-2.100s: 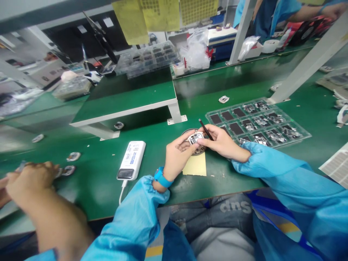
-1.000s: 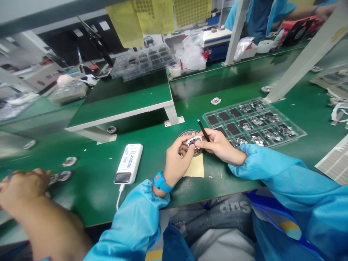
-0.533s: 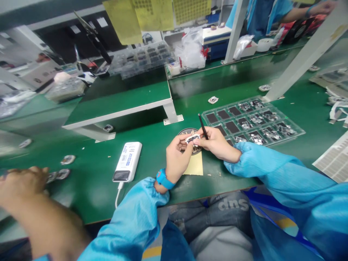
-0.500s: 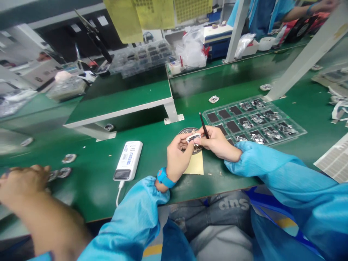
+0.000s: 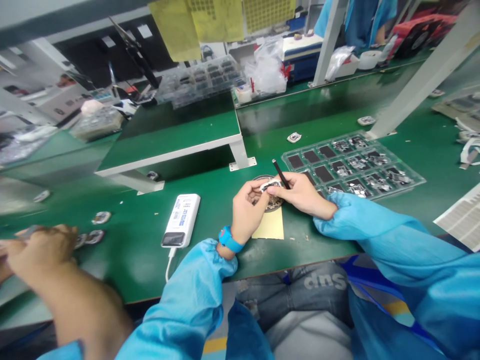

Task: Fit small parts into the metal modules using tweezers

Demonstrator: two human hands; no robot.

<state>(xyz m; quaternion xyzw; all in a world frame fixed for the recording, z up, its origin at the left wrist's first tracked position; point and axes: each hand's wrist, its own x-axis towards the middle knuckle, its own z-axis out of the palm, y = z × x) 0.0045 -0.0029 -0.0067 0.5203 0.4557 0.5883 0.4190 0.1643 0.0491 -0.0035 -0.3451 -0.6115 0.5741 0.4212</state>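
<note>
My left hand pinches a small white-rimmed housing with electronic parts inside. My right hand is closed around a slim black pen-like tool, which points up and to the left. The right thumb also presses on the housing, hiding part of it. Under both hands sits a round dish of tiny pieces, partly covered by the fingers. A yellow paper slip lies at its near side. Right of the hands is a clear compartment tray with dark flat pieces and small silvery parts.
A white power bank with a cable lies to the left. At the far left is a co-worker's hand, near several similar housings. A raised green shelf stands ahead; a slanted white post rises at right.
The housing has turned and tilted between my fingers, and my right thumb now lies further across it. The co-worker's hand at left has shifted; a person's hand at top right has left view.
</note>
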